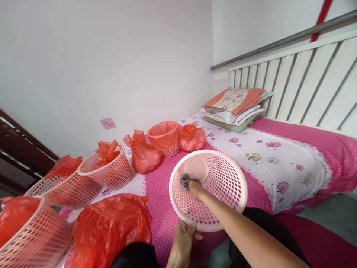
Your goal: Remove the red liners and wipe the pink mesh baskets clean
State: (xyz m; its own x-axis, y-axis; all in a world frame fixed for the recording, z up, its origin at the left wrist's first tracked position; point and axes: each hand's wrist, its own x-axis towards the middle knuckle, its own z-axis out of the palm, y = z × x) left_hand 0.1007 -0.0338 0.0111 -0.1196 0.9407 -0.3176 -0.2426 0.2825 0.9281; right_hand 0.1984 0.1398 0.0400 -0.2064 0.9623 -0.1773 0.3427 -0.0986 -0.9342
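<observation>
A pink perforated plastic basket (227, 178) lies tipped on the bed, its mouth facing me. My left hand (182, 238) grips its near rim at the lower left, fingers closed around the edge. Inside the basket, my right hand (196, 189) is closed on a dark grey cloth (185, 181), which is bunched up against the left inner wall. Part of the cloth is hidden under the fingers.
Several pink baskets (117, 175) with red plastic bags stand to the left. A large red bag (111, 219) lies nearby; knotted red bags (146, 156) sit farther back. Folded bedding (237, 104) is stacked by the white slatted headboard (295, 82).
</observation>
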